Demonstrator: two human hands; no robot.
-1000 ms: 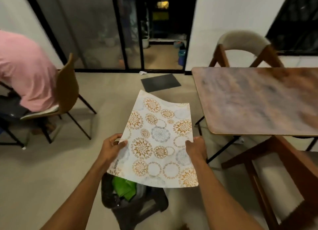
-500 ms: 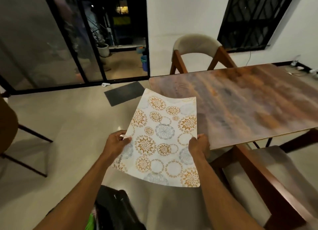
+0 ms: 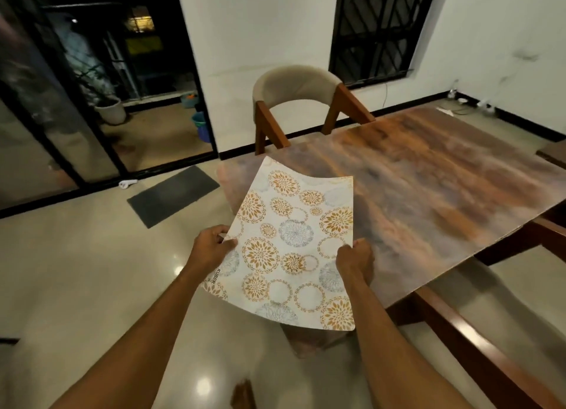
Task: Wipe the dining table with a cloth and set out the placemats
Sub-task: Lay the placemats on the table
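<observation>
- At the near corner of a dining table [image 3: 428,179], a person holds a flowered placemat [image 3: 294,249] in the air with both hands. Its far end hangs over the tabletop's corner and its near end over the floor.
- On the mat's left edge, the left hand [image 3: 211,246] grips with the thumb on the printed face and the fingers curled beneath. The right hand [image 3: 356,257] curls round the right edge.
- The sheet bows along its far edge, and the word "KUBER" runs up its left margin.
- Beyond the table stands a padded chair [image 3: 300,99] on wooden legs, and a second chair's wooden frame [image 3: 459,326] sits at the near side.
- A dark doormat [image 3: 173,195] lies on the glossy floor before a glass sliding door [image 3: 92,102]. A blue bucket [image 3: 200,125] and a plant pot [image 3: 111,111] stand outside.
</observation>
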